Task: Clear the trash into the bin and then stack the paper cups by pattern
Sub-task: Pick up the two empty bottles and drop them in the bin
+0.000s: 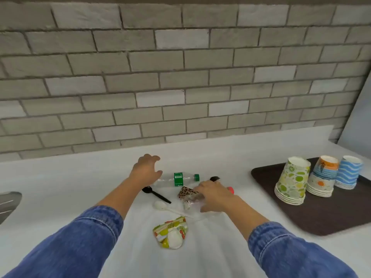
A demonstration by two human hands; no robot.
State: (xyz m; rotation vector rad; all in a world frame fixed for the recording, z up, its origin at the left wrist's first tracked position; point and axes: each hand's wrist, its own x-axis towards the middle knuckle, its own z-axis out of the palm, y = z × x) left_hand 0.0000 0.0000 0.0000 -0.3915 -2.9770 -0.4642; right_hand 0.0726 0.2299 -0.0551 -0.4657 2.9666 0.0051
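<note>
Clear plastic litters the counter [80, 183]: I see the left hand [145, 170] spread wide above the base of the green-capped bottle [177, 179], and the right hand [215, 197] curled on what seems a red-capped bottle [230, 190] beside a leopard-print wrapper [185, 192]. Black spoon [156, 194], white spoon [166, 206] and crushed cup [170, 231] lie near; cup stacks [321, 181] stand on the brown tray [331, 213], right.

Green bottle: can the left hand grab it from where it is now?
Probably yes. The left hand is open right at the bottom end of the green bottle, and nothing lies on it. The black spoon sits beside it, not across. The right hand grips the red-capped bottle, clear of it.
</note>
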